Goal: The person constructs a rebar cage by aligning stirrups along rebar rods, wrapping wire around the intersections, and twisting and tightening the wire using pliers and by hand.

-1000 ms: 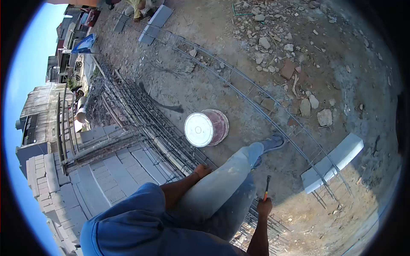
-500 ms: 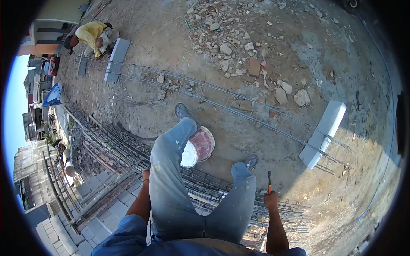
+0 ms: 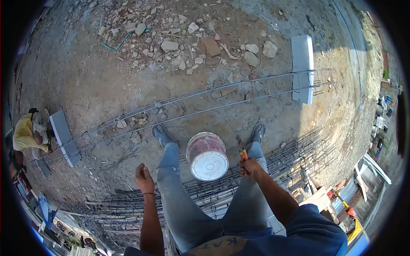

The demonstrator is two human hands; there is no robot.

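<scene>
My right hand [image 3: 248, 167] is closed round the orange and yellow handles of pliers [image 3: 241, 147], whose metal jaws point away from me. My left hand [image 3: 144, 178] hangs beside my left leg, its fingers loosely curled with a gap at the thumb and nothing visible in them. Between my feet a reddish bucket [image 3: 207, 145] with a white round end lies close to the pliers. Beyond my feet a long rebar cage [image 3: 183, 108] runs across the ground, its right end over a pale block [image 3: 302, 64].
Another person [image 3: 25, 133] in a yellow shirt crouches at far left by a grey block [image 3: 62, 128]. Rubble [image 3: 169, 46] lies beyond the cage. Stacked rebar cages [image 3: 124, 210] lie behind my legs. Timber and sheet scraps lie at lower right.
My view has swung to the right and both feet now stand either side of the bucket. My left hand has come away from the stacked rebar; the pliers remain in my right hand.
</scene>
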